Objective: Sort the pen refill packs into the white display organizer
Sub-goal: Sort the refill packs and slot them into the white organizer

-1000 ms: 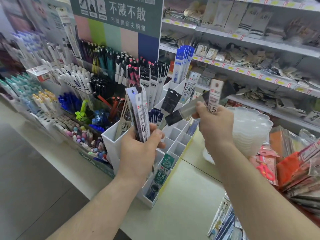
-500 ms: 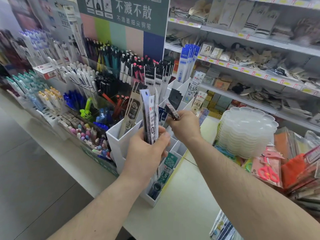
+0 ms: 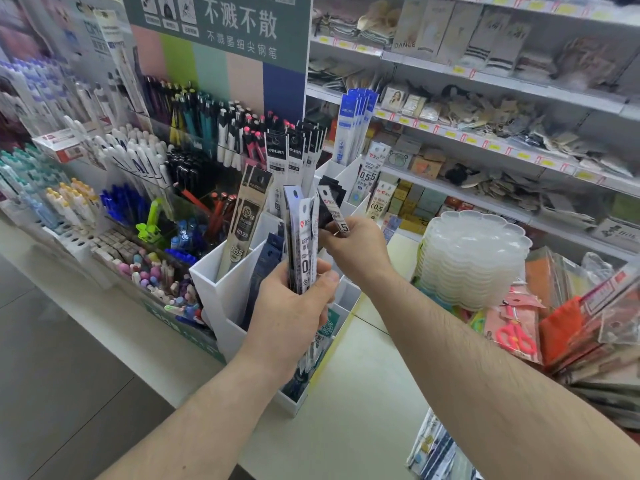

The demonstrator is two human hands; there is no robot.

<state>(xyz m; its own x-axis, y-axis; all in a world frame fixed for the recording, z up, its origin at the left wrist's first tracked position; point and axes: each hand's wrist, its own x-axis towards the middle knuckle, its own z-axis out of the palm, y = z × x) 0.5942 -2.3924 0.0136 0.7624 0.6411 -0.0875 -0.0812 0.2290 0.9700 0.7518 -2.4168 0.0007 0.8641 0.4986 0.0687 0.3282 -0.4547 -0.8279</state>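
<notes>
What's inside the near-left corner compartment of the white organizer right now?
In the white organizer, that compartment holds one tall grey refill pack marked 035, leaning right. Its lower end and the compartment floor are hidden by the front wall.

White plastic compartmented display organizer [image 3: 221, 289], plain, no pattern. Bundle of refill packs gripped upright in left hand [image 3: 287, 317]: white card fronts with black print and a small red heart logo [image 3: 303, 244], clear sleeves showing dark refills. Single pack pinched in right hand [image 3: 356, 252]: black top, white lower part with black digits [image 3: 332, 213]. Tall beige-and-black refill pack [image 3: 247, 216] in the organizer's front-left compartment, black circle badge, white numbers. Blue-and-white refill packs [image 3: 353, 126] at the back. Dark green sign with white characters [image 3: 239, 26] above pastel stripes: pink, lime, mint, peach, navy. Translucent scalloped plastic tray stack [image 3: 474, 258], milky white. Shelf price tags [image 3: 450, 133] yellow with red edges.
</notes>
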